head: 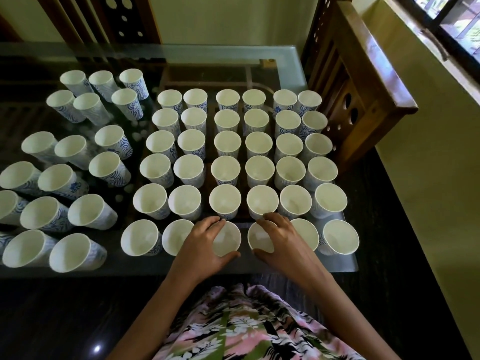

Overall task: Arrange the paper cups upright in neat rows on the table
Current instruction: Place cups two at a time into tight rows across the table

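Left hand (205, 242) fingers (214, 222) curled round a paper cup (227, 241), right hand (281, 240) round its neighbour cup (260, 239). Light, thin-walled, crushes easily: grip sidewall below rim, minimal squeeze.

We are looking at paper cups (226, 169) that are showing plain white insides, while their outer walls are carrying blue swirling wave lines on white, with a small blue flower on a few. The table (233, 54) is showing a pale, frosted grey-green glass rim around a dark see-through middle. The chair (363, 74) is glowing warm brown. We are seeing a creamy yellow wall (428, 178), a near-black floor (65, 320), and a garment (246, 333) printed with white flowers on pink, green and black.
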The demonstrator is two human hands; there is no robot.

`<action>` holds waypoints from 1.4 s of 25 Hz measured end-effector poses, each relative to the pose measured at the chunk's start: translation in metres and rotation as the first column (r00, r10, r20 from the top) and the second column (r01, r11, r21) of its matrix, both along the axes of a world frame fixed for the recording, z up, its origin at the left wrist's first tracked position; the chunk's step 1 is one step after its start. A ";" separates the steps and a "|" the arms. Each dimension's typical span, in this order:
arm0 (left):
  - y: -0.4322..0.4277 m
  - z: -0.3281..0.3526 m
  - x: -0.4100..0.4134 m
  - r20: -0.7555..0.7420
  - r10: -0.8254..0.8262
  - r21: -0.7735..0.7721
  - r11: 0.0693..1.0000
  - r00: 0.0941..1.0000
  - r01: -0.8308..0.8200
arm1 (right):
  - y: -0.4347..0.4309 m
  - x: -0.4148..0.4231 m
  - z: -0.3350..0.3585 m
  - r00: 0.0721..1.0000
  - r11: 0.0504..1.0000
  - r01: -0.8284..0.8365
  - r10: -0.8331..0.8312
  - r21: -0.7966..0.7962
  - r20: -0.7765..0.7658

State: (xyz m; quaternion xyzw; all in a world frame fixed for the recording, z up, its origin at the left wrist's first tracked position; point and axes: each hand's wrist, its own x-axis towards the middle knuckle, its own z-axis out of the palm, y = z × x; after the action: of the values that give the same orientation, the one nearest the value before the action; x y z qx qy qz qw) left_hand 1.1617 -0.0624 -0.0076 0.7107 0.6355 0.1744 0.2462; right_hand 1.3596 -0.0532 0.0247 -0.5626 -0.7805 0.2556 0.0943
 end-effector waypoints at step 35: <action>0.078 0.014 0.074 -0.056 -0.143 0.039 0.989 0.988 0.146 | 0.056 0.068 -0.003 0.950 0.949 0.310 -0.311 0.055 0.017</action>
State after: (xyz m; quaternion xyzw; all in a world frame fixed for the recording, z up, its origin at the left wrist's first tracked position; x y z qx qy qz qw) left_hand 1.2359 0.0157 0.0064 0.7644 0.5847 0.1508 0.2261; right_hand 1.4273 0.0031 0.0222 -0.6789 -0.6900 0.2100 0.1377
